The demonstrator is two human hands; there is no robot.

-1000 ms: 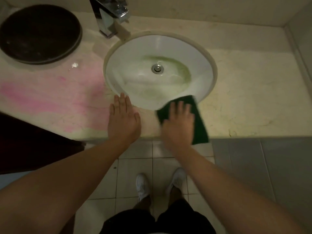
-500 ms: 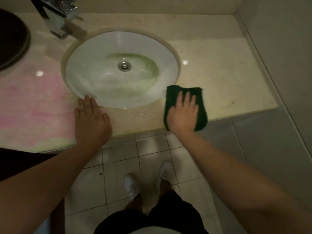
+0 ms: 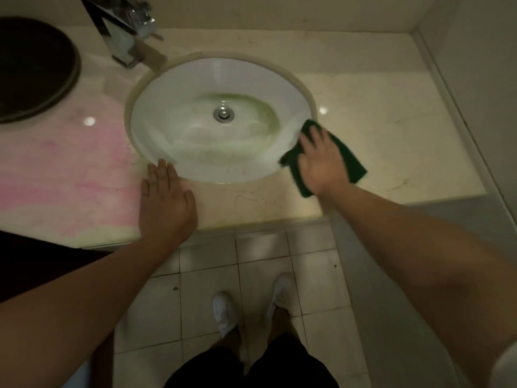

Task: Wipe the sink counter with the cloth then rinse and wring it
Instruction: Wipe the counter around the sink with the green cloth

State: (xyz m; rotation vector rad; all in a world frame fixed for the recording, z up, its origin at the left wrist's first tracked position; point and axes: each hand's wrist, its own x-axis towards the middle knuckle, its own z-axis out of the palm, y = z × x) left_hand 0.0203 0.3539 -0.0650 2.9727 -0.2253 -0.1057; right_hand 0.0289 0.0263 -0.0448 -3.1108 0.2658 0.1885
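A dark green cloth (image 3: 348, 158) lies flat on the cream marble counter (image 3: 391, 130), at the right rim of the round white sink (image 3: 179, 107). My right hand (image 3: 319, 161) presses down on it with fingers spread, and one corner of the cloth hangs over the sink edge. My left hand (image 3: 165, 203) rests palm down on the counter's front edge, just below the sink's left side, holding nothing. A greenish stain rings the drain (image 3: 223, 113).
A chrome tap (image 3: 123, 35) stands behind the sink at the upper left. A dark round tray (image 3: 30, 68) sits on the far left of the counter above a pink stain (image 3: 72, 169). A wall (image 3: 481, 79) bounds the counter on the right. Tiled floor and my white shoes are below.
My right hand has slid the cloth away from the counter's front edge, up and to the right, onto the sink's right rim. My left hand has stayed in place.
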